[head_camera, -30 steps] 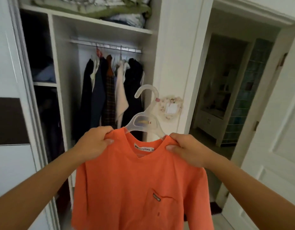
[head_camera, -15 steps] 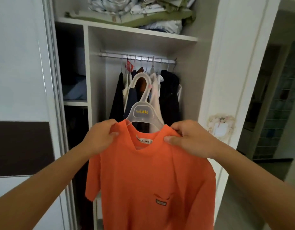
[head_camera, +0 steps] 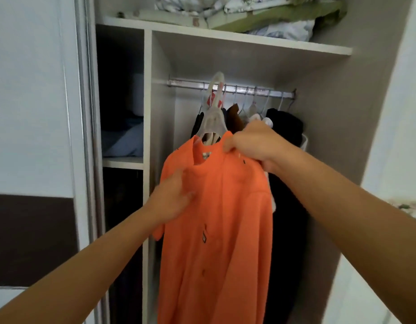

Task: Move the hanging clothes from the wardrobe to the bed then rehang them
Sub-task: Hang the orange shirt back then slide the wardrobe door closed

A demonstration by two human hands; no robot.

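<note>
An orange T-shirt [head_camera: 221, 230] hangs on a translucent white plastic hanger [head_camera: 213, 120]. The hanger's hook is up at the metal wardrobe rail [head_camera: 249, 88]; whether it rests on the rail is not clear. My right hand [head_camera: 253, 142] grips the shirt's right shoulder by the collar. My left hand [head_camera: 173, 197] lies with relaxed fingers against the shirt's left chest, below the shoulder. Several dark and light garments [head_camera: 284, 129] hang on the rail behind and to the right of the shirt.
Folded bedding [head_camera: 260, 15] is stacked on the wardrobe's top shelf [head_camera: 225, 39]. A side compartment at the left holds folded blue cloth [head_camera: 125, 141]. A sliding wardrobe door [head_camera: 34, 160] with a dark band stands at the left, a white wall panel at the right.
I have moved closer to the wardrobe and lifted the shirt, so the hanger's hook is now at the rail. My left hand has left the shoulder and dropped to the shirt's chest.
</note>
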